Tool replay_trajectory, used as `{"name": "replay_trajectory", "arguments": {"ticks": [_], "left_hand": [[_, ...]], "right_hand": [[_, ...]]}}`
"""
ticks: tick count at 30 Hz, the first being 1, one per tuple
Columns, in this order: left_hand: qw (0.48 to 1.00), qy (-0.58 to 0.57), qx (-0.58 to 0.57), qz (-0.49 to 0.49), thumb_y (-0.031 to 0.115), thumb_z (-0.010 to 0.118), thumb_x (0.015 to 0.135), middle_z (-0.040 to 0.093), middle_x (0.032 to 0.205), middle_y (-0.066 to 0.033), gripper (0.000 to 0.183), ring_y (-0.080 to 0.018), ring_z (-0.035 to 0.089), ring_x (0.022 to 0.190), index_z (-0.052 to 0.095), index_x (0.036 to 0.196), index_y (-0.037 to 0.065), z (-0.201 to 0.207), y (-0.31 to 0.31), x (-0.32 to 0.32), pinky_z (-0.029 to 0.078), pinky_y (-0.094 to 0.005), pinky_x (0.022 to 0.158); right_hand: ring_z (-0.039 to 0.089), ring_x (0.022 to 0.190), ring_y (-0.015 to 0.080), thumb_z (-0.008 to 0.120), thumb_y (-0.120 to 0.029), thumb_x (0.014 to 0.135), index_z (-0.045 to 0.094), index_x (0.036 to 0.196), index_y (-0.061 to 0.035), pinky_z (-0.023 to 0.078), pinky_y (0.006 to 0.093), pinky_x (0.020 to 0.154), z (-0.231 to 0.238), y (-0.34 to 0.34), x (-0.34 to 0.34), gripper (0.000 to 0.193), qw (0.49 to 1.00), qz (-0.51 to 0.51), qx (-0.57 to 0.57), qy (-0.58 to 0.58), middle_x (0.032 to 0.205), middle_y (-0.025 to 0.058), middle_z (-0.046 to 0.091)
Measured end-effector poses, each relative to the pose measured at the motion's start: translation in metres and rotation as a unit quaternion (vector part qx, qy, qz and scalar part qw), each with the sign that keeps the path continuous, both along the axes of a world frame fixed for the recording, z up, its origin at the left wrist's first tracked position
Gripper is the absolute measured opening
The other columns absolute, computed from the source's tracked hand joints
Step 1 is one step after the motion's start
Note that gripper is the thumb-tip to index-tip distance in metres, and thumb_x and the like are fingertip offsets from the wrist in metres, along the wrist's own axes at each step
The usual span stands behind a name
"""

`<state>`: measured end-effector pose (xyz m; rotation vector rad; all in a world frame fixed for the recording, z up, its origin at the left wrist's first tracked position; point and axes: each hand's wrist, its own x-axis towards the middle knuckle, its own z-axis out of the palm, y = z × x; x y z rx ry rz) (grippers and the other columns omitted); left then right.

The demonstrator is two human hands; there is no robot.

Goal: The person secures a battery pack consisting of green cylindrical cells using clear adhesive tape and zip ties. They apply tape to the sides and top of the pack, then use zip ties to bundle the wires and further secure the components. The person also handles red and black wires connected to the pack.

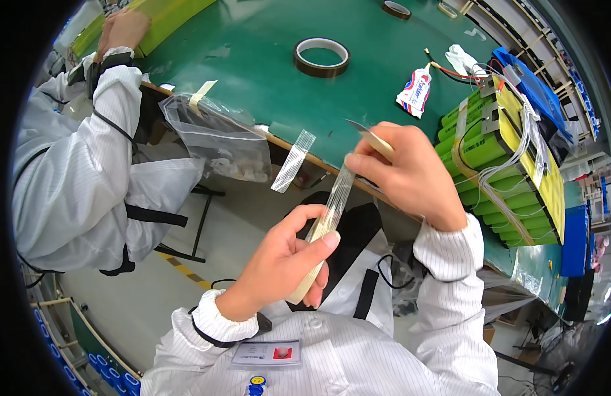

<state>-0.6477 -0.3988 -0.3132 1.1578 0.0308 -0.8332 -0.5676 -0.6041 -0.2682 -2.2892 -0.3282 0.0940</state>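
Our green-topped worktable (pixel 252 59) carries a green-celled battery pack (pixel 485 146) at the right. Nearer us, our left hand (pixel 279 264) curls closed around the lower end of a streaked clear tape (pixel 337 198); our right hand (pixel 411 173) pinches its upper end, thumb against finger, while gripping a small cream-handled knife (pixel 379 145). A shorter strip (pixel 293 162) overhangs the table edge. We judge the step to be parting off lengths; the next move calls for taut tape and a blade clear of our fingertips
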Motion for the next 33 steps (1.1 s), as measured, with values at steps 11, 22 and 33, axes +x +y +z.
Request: {"name": "replay_trajectory", "arguments": {"ticks": [11,22,33], "left_hand": [[0.996,0.045,-0.065,0.037,0.026,0.053,0.102,0.062,0.06,-0.0111,0.066,-0.0235,0.064,0.048,0.02,0.151,-0.001,0.0,-0.01,0.007,0.05,-0.033,0.046],[0.997,0.069,-0.003,0.022,0.025,0.047,0.104,0.06,0.06,-0.0122,0.046,-0.0253,0.062,0.045,0.035,0.144,0.008,-0.005,-0.01,0.0,0.051,-0.036,0.043],[0.995,0.061,0.063,0.042,0.031,0.049,0.104,0.063,0.066,-0.0126,0.034,-0.0252,0.067,0.05,0.049,0.129,0.008,-0.023,-0.003,-0.011,0.054,-0.0334,0.044]], "right_hand": [[0.063,0.063,0.0387,0.077,-0.022,0.075,0.06,0.073,0.0078,0.05,0.0448,0.064,-0.022,0.007,0.013,0.035,0.989,-0.106,-0.087,-0.063,0.065,0.0223,0.06],[0.061,0.064,0.036,0.087,-0.032,0.065,0.055,0.09,0.002,0.048,0.0429,0.063,-0.005,0.003,0.015,0.053,0.973,-0.181,-0.121,0.08,0.07,0.0198,0.062],[0.058,0.066,0.0389,0.061,-0.017,0.094,0.055,0.094,-0.0021,0.046,0.047,0.059,-0.021,-0.018,-0.062,0.016,0.992,0.061,-0.081,-0.073,0.075,0.017,0.058]]}}
